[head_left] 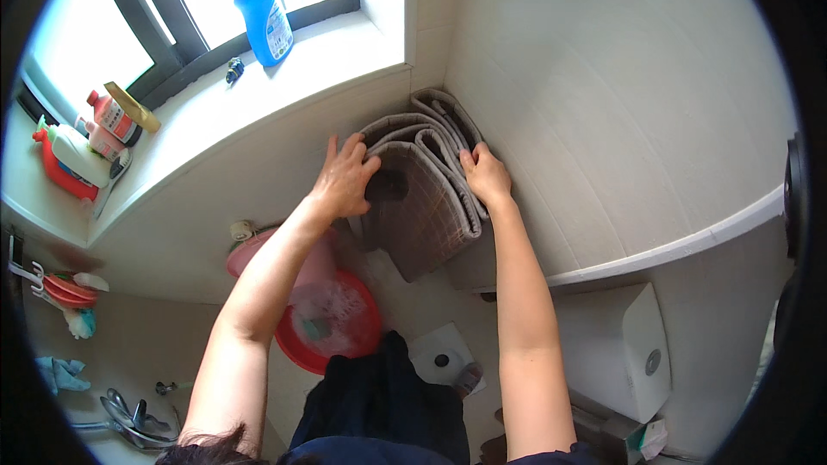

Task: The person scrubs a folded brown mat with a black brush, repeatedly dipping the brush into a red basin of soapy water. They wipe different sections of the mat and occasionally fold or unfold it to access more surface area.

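Note:
A brown mat (423, 200) with grey bound edges and a thin line pattern stands folded in several layers in the corner between the walls. My left hand (342, 174) grips its left side, fingers spread over the upper edge and thumb lower down. On the opposite side, my right hand (486, 174) holds the edges of the outer layers between thumb and fingers. The mat's underside and whatever it rests on are partly hidden.
Below my left forearm are a pink bucket (316, 258) and a red basin (369, 320) of sudsy water. A blue bottle (265, 19) and several other bottles stand on the windowsill (323, 45). A floor drain (442, 360) lies near my legs, a white toilet tank (601, 342) to the right.

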